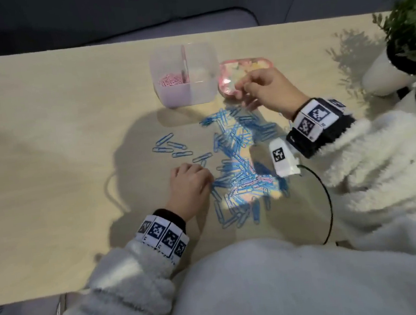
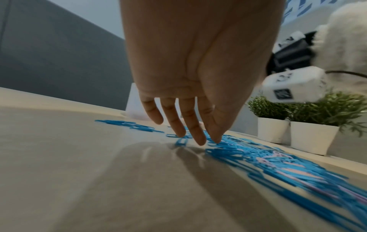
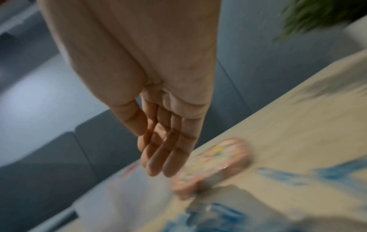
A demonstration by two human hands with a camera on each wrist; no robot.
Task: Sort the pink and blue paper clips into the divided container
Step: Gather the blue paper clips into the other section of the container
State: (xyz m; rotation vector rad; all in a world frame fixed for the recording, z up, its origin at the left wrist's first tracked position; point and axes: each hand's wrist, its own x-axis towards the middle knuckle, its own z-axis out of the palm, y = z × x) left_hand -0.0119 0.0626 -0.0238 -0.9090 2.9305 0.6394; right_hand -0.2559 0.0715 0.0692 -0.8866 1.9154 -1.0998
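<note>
Pale wood forms the bench [image 1: 47, 148], on which blue paper clips [image 1: 238, 164] are spread at the centre, a few pink ones among them. At 12 o'clock the divided container [image 1: 185, 75] is stood, pink paper clips [image 1: 172, 80] in its left compartment. Beside it, at 1 o'clock, the right hand [image 1: 266, 88] is held released above a pink lid [image 1: 232, 77]. At 7 o'clock the left hand [image 1: 192, 187] is lowered, its straight fingers [image 2: 195, 135] touching the blue clips.
</note>
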